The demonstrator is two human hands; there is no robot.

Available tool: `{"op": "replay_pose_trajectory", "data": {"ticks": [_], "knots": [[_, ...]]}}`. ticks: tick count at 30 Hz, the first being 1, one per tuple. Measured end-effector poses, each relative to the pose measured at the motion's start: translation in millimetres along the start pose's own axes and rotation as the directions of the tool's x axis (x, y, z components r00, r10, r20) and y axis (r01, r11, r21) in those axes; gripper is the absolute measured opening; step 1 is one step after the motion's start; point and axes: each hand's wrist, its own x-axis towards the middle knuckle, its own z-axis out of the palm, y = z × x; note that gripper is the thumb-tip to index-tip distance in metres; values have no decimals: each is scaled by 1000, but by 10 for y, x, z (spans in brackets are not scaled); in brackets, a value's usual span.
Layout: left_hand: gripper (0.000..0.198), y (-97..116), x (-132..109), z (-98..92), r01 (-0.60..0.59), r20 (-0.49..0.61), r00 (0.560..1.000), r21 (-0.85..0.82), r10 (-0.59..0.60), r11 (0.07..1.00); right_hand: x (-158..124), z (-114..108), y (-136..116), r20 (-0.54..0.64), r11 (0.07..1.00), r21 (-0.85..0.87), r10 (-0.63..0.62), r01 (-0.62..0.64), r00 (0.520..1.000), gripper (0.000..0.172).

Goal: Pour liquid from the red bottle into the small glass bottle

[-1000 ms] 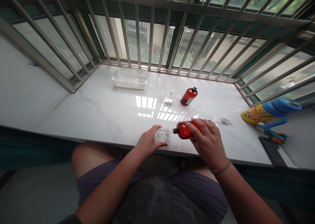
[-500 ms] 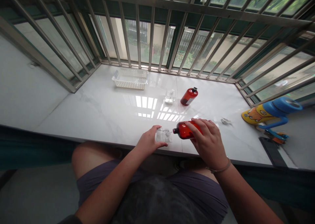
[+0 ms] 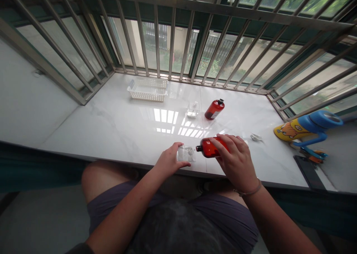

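The left hand (image 3: 167, 161) curls its fingers around a small clear cup (image 3: 186, 153) at the front edge of the worktop (image 3: 117, 124). At its 3 o'clock, the right hand (image 3: 237, 161) wraps its fingers around a tipped red bottle (image 3: 208, 148), mouth just beside the cup

Red bottle (image 3: 213, 147), clear glass (image 3: 186, 154), white basket (image 3: 147, 89), white marble sill (image 3: 111, 127).

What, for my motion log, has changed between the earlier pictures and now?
Nothing visibly changed. The left hand keeps hold of the small clear container, and the right hand keeps the red bottle on its side, mouth toward the container. The second red bottle and the white basket lie where they were.
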Motion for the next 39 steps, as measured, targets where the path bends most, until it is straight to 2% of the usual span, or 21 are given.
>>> {"op": "replay_pose_trajectory", "data": {"ticks": [39], "knots": [[79,-41,12,2,2,10,1000,-14,-2,1000,7,6,-3,-12,1000,-1,-13,13,1000,55]]}}
